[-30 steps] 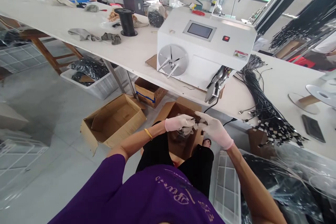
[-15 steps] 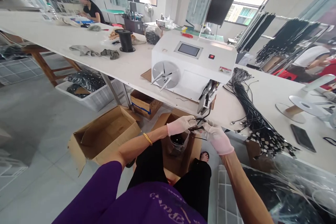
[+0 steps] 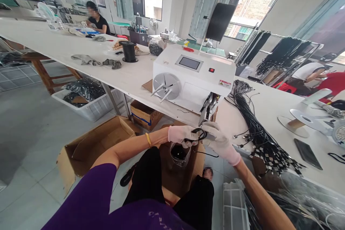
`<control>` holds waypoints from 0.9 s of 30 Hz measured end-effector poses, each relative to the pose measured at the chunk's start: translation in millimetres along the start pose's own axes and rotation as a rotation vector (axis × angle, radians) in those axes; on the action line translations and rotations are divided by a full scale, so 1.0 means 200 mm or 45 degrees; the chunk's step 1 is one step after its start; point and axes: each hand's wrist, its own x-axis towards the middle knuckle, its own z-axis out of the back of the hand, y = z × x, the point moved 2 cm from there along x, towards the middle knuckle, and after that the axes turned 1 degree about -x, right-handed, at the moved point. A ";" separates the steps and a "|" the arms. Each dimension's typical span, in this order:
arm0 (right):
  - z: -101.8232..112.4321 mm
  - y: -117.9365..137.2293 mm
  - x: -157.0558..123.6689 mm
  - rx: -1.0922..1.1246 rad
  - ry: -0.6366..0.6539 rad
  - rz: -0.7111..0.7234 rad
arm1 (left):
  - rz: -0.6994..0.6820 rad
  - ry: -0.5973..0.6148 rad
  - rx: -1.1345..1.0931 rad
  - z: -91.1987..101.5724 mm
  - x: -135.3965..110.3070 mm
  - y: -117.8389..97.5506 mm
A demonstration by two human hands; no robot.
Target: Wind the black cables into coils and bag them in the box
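Both my hands wear white gloves with pink cuffs and are close together in front of the machine's metal twisting head [image 3: 207,109]. My left hand [image 3: 181,135] is closed round a small coil of black cable [image 3: 199,135]. At the coil's right side, the bent fingers of my right hand [image 3: 217,139] close on the cable; its fingertips are partly hidden. A loose cable end [image 3: 207,153] hangs below my hands. Just behind stands the white winding machine [image 3: 192,79] with its round winding disc [image 3: 167,85]. Beneath, a plastic bag [image 3: 181,153] with dark contents sits in a cardboard box [image 3: 198,167].
A bundle of black cables [image 3: 253,124] lies on the table [image 3: 129,82] to the right, near a dark phone [image 3: 307,153] and a spool [image 3: 296,118]. An open carton [image 3: 94,143] stands at left. One person [image 3: 98,21] sits far left; others are at right.
My hands have shifted slightly left and my right hand has turned, its fingers now higher beside the coil. The coil shows more clearly. The camera view has tilted upward.
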 end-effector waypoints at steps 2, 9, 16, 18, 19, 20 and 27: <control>0.06 0.03 0.03 -0.239 0.176 0.289 | 0.070 0.122 -0.060 0.00 -0.01 -0.03; 0.13 0.02 0.10 -0.508 0.417 0.302 | -0.043 -0.052 0.319 0.07 0.05 -0.14; 0.14 -0.10 0.12 -0.018 0.094 -0.143 | -0.473 -0.501 0.542 0.16 0.14 -0.16; 0.14 -0.14 0.14 0.145 -0.009 -0.280 | -0.572 -0.573 0.518 0.18 0.17 -0.18; 0.14 -0.16 0.16 0.222 -0.072 -0.342 | -0.602 -0.592 0.504 0.19 0.19 -0.19; 0.15 -0.19 0.17 0.291 -0.133 -0.397 | -0.625 -0.594 0.490 0.21 0.21 -0.21; 0.18 -0.42 0.30 0.525 -0.406 -0.539 | -0.712 -0.612 0.792 0.41 0.42 -0.31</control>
